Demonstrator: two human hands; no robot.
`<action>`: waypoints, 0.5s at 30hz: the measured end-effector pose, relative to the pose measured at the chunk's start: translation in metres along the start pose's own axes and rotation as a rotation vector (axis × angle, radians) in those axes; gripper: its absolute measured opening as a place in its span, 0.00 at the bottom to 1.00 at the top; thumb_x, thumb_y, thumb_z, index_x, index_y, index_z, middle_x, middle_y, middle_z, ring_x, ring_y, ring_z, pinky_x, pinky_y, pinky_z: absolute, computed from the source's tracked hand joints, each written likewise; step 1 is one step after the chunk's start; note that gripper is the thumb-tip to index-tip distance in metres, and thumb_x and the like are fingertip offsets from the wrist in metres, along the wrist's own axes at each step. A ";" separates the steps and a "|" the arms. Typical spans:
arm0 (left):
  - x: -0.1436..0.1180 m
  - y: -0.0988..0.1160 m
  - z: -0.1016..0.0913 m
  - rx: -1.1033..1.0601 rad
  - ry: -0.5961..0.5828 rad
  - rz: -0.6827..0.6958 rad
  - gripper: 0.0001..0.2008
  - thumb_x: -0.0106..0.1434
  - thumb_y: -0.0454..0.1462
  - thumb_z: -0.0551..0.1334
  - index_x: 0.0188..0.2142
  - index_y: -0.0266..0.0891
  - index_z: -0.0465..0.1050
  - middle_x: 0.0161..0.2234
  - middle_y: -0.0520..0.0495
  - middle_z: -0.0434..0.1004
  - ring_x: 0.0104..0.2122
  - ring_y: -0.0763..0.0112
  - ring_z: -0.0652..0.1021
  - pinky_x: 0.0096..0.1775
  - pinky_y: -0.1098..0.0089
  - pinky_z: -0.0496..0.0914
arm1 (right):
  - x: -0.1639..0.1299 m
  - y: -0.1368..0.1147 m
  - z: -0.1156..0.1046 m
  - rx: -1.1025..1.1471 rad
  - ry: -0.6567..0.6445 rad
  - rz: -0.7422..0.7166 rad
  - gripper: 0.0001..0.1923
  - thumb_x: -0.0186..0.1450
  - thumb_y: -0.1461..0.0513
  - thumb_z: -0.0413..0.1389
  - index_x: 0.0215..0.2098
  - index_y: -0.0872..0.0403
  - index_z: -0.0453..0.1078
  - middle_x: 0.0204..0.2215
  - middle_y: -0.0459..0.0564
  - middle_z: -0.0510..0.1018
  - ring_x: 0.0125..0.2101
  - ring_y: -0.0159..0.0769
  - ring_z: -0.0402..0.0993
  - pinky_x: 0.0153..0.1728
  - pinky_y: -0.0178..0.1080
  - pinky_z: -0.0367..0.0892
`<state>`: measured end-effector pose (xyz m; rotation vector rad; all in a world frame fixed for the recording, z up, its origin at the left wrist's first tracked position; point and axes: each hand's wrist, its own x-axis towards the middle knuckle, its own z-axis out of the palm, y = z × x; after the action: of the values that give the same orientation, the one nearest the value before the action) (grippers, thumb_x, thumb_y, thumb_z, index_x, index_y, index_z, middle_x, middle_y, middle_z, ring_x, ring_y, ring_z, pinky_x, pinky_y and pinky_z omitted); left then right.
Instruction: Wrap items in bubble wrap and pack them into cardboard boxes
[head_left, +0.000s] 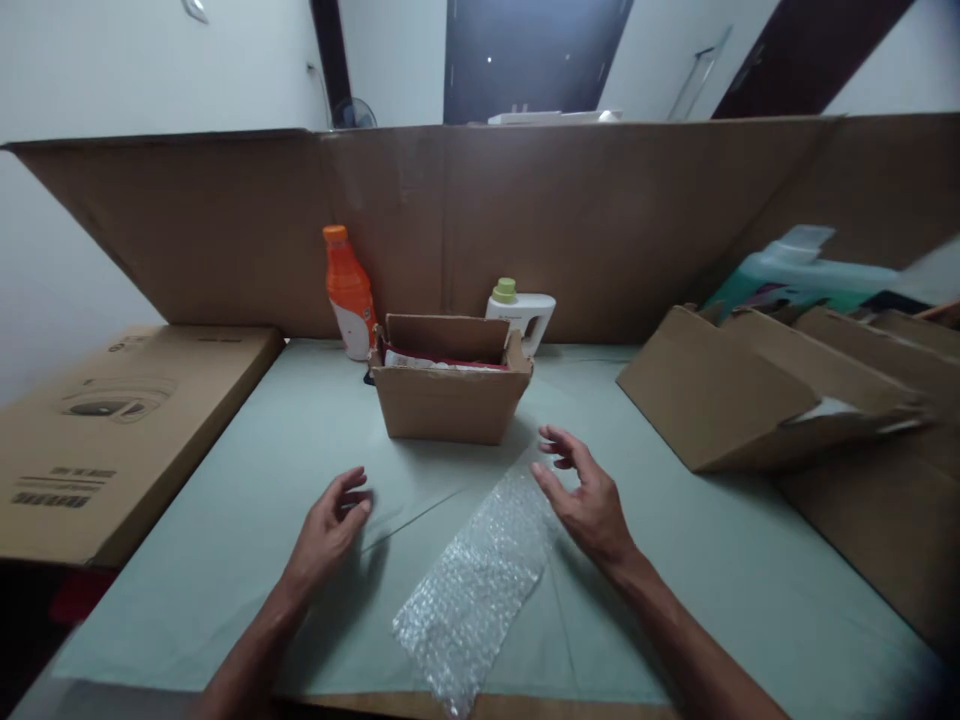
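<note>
A strip of clear bubble wrap lies slantwise on the pale green cloth, its near end reaching the table's front edge. My right hand hovers by the far end of the strip, fingers apart and nothing in them. To the left of the wrap, my left hand is held above the cloth, fingers loosely curved and apart, also holding nothing. Just beyond both hands stands a small open cardboard box, with something red and white showing inside; most of its contents are hidden.
Behind the small box stand an orange bottle and a white jug with a green cap. Open cartons with a teal container are at right, a large flat box at left. A cardboard panel spans the back.
</note>
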<state>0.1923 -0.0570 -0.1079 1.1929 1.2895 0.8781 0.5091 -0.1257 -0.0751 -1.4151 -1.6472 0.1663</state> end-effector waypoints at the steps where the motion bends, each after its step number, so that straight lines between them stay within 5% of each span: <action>1: 0.008 0.002 0.000 0.019 0.005 0.031 0.36 0.51 0.53 0.69 0.54 0.36 0.70 0.57 0.32 0.74 0.52 0.51 0.79 0.51 0.57 0.73 | 0.010 0.014 -0.002 -0.020 0.045 0.103 0.23 0.69 0.54 0.55 0.61 0.50 0.64 0.51 0.57 0.79 0.47 0.45 0.78 0.47 0.48 0.73; 5: 0.056 0.020 0.018 0.075 0.049 0.179 0.33 0.55 0.46 0.66 0.58 0.37 0.66 0.58 0.33 0.72 0.49 0.56 0.79 0.46 0.59 0.74 | 0.050 0.054 0.013 -0.038 -0.036 0.275 0.32 0.62 0.52 0.59 0.61 0.54 0.64 0.55 0.62 0.76 0.48 0.50 0.78 0.44 0.48 0.74; 10: 0.114 0.047 0.057 0.146 0.064 0.248 0.28 0.57 0.38 0.62 0.58 0.37 0.66 0.50 0.40 0.75 0.27 0.73 0.74 0.33 0.67 0.72 | 0.089 0.079 0.045 -0.036 -0.182 0.324 0.25 0.60 0.54 0.57 0.53 0.55 0.71 0.42 0.57 0.83 0.36 0.46 0.80 0.37 0.45 0.74; 15: 0.126 0.047 0.076 0.165 0.058 0.216 0.30 0.61 0.36 0.59 0.64 0.37 0.59 0.54 0.38 0.72 0.31 0.73 0.73 0.37 0.67 0.71 | 0.111 0.101 0.046 -0.056 -0.185 0.373 0.22 0.62 0.55 0.55 0.51 0.55 0.73 0.42 0.58 0.83 0.38 0.47 0.79 0.40 0.46 0.73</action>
<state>0.2892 0.0628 -0.0996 1.4668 1.3159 0.9824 0.5591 0.0209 -0.1037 -1.7861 -1.5281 0.4790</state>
